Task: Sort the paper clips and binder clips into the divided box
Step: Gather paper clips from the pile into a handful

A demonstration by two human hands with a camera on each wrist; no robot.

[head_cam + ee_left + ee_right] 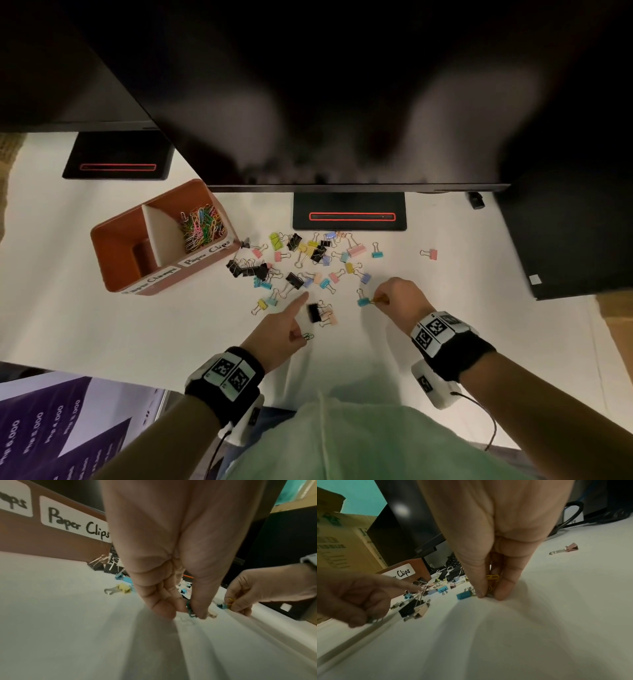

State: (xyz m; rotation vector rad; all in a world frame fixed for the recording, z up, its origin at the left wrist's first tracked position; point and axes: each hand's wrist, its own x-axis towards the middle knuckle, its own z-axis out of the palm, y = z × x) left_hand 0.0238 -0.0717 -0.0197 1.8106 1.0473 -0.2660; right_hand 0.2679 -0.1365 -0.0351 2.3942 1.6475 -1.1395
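Note:
A brown divided box [113, 236] stands at the left; its right compartment holds several coloured paper clips [202, 226], and its labels read "Paper Clamps" and "Paper Clips" [77, 524]. Many binder clips [301, 260] lie scattered on the white table. My left hand [291, 329] pinches a green paper clip [189, 609] between thumb and curled fingers, with the index finger pointing out beside a black binder clip [313, 312]. My right hand [394, 298] pinches yellow paper clips [492, 577] at the table, right next to a blue binder clip [464, 596].
Two black monitor stands [349, 212] [118, 157] sit behind the pile under dark screens. A lone pink binder clip [430, 253] lies at the right. A black case [561, 240] stands at the far right, a cardboard box [342, 540] beyond the brown box.

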